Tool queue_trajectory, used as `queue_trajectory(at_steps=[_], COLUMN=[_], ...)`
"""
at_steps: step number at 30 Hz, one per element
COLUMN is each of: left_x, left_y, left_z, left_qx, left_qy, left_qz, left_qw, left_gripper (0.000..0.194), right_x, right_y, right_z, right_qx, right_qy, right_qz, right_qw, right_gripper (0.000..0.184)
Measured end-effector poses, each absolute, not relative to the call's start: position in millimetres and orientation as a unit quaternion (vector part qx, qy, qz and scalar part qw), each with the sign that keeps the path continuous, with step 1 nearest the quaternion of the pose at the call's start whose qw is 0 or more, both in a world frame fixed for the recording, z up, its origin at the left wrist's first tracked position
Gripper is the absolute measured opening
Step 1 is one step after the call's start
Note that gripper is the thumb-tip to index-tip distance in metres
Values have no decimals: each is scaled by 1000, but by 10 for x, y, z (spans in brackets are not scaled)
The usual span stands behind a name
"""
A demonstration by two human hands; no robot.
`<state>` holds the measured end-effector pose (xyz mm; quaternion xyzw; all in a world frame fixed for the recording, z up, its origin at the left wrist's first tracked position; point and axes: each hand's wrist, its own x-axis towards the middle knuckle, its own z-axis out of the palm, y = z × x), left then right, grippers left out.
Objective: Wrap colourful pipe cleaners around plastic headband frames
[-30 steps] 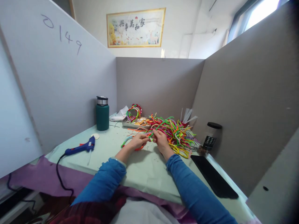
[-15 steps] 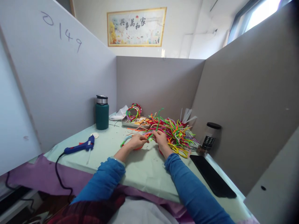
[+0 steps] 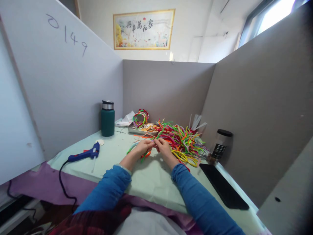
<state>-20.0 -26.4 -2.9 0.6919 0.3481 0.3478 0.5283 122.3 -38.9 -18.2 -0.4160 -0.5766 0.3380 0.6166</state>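
My left hand (image 3: 144,147) and my right hand (image 3: 163,148) meet over the middle of the table, both pinched closed at the fingertips. Between them they grip a green pipe cleaner (image 3: 143,159); one end hangs below my left hand, and a green length seems to rise above the fingers. The exact spot where it is pinched is hidden. Just right of and behind my hands spreads a big tangled heap of colourful pipe cleaners (image 3: 182,138). Near my right wrist lie yellow pipe cleaner loops (image 3: 187,159). An orange piece (image 3: 148,154) shows under my left fingers.
Behind my hands stands a metal tray (image 3: 137,131) of small pieces, with colourful pipe cleaner rings (image 3: 141,118) on it. A green bottle (image 3: 108,119) and blue glue gun (image 3: 85,154) are at left. At right are a clear jar (image 3: 221,143) and a black flat object (image 3: 223,186). Grey partitions (image 3: 166,88) enclose the table.
My right hand has moved left and closed up against my left hand. The green pipe cleaner, which stood up above my right hand, now has an end pointing down below my left.
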Motion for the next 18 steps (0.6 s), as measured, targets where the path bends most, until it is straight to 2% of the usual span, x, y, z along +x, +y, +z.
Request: queue_trajectory(at_steps=[4, 8, 13, 18], left_x=[-186, -193, -199, -191], left_y=[-311, -327, -318, -248], left_z=[-15, -5, 1, -46], left_qx=[713, 738, 764, 751], left_qy=[339, 347, 330, 332], left_qz=[295, 276, 246, 265], left_qw=[538, 509, 497, 506], left_gripper=[37, 35, 36, 27], right_x=[1358, 1428, 1469, 1554], right_y=[-345, -311, -252, -241], right_z=[-192, -219, -236, -219], right_qx=[-410, -410, -424, -402], right_qy=[-540, -551, -475, -433], right_qz=[348, 362, 361, 403], right_qw=[648, 630, 681, 698], right_gripper=[33, 31, 27, 26])
